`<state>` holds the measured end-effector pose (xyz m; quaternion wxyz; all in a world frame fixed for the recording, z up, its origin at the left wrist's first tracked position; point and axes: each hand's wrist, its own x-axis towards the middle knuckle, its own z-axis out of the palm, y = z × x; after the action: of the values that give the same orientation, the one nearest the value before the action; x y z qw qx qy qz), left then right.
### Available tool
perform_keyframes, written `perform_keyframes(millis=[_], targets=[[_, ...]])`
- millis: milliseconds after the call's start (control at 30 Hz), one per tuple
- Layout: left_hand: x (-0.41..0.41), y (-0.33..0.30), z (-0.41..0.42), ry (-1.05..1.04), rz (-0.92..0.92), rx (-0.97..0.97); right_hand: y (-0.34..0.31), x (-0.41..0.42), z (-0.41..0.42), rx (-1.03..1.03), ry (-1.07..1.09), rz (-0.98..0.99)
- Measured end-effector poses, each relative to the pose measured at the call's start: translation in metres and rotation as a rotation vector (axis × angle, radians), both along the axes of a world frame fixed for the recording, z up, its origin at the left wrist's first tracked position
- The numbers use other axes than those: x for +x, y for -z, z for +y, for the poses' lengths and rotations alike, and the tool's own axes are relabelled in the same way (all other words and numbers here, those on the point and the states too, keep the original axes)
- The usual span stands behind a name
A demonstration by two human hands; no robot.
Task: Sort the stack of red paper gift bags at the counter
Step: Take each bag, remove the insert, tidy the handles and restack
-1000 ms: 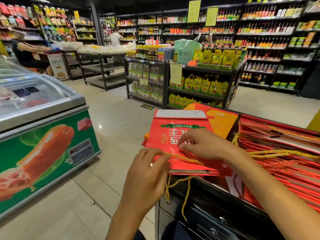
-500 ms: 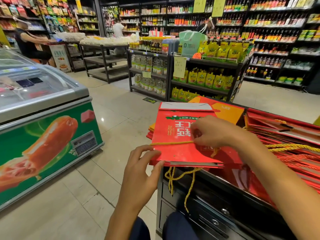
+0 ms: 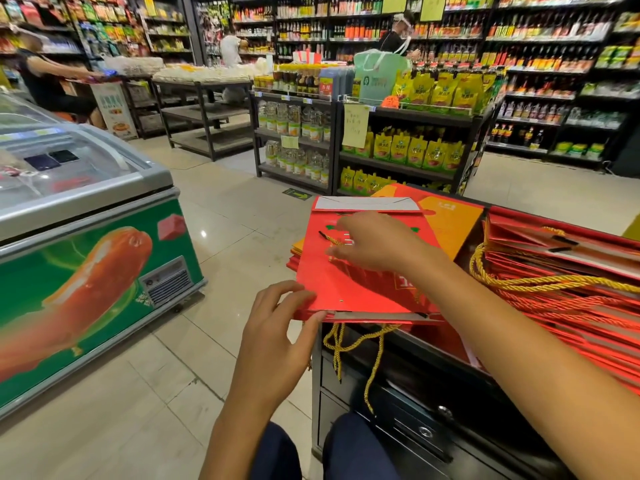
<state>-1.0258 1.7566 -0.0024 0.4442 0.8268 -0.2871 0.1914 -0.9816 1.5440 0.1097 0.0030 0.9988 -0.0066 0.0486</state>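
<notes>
Bags (image 3: pixel 360 289) pinched by left hand (image 3: pixel 277 334).

Black table (image 3: pixel 398 344) w/ drawers holds 2 piles: flat red bags (image 3: pixel 360 292) at its left end, more red bags w/ gold cords (image 3: pixel 561 292) on the right.

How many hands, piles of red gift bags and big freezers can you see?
Hands: 2 (left hand, right hand)
Piles of red gift bags: 2 (near pile under the hands, right pile with gold cords)
Chest freezers: 1 (chest freezer)
Total: 5
</notes>
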Motion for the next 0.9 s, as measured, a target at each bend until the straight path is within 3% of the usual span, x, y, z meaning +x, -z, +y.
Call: perform_keyframes(millis=[133,267,367,467,733,900], targets=[[-0.001,0.0,0.0,-0.006,-0.006,0.014,0.022,0.035,0.001,0.079,0.056,-0.057],[0.0,-0.001,-0.002,-0.021,-0.002,0.019,0.032,0.042,-0.001,0.365,0.032,-0.105],[0.0,-0.002,-0.003,-0.019,-0.023,0.017,0.026,0.028,-0.004,0.436,-0.113,-0.135],[0.002,-0.003,-0.003,-0.008,-0.04,0.031,0.006,-0.008,-0.006,0.554,-0.278,-0.019],[0.002,-0.004,-0.006,-0.03,-0.04,0.0,-0.014,-0.057,-0.006,0.238,-0.39,0.086],[0.001,-0.001,-0.007,-0.041,-0.062,-0.002,-0.016,-0.058,-0.001,0.176,-0.425,0.051]])
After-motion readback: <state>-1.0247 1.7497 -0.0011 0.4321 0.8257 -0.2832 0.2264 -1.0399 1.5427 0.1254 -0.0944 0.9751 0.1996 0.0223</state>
